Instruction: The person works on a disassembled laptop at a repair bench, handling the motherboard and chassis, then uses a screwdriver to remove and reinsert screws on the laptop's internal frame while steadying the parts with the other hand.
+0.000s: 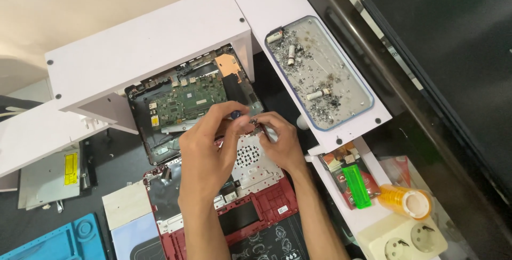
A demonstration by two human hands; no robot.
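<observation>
- The left hand [205,150] is curling over the middle of a dismantled laptop, its fingertips pressed together in a pinching grip on the dark blue handle of a small screwdriver [234,114].
- The right hand [281,141] is resting just beside it, its fingers bent and closing on a small dark metal part [257,123] at the hinge edge; what that part is cannot be told.
- Both hands are hovering over the red laptop palmrest [266,206], which is lying underside up on the dark table [120,158], its silvery perforated keyboard backing plate [250,158] showing.
- Just beyond the fingers, the black laptop base [160,132] is lying open, showing a green circuit board [186,100] and a copper-coloured heat plate [229,64].
- A white angular shelf [144,41] is standing over the base's far edge.
- To the right, a clear rectangular tray [368,105] with rounded corners is holding grey ash and cigarette butts.
- Nearer, a translucent green lighter [356,186], an amber tape roll [408,200] and a cream double socket [405,238] are lying close together.
</observation>
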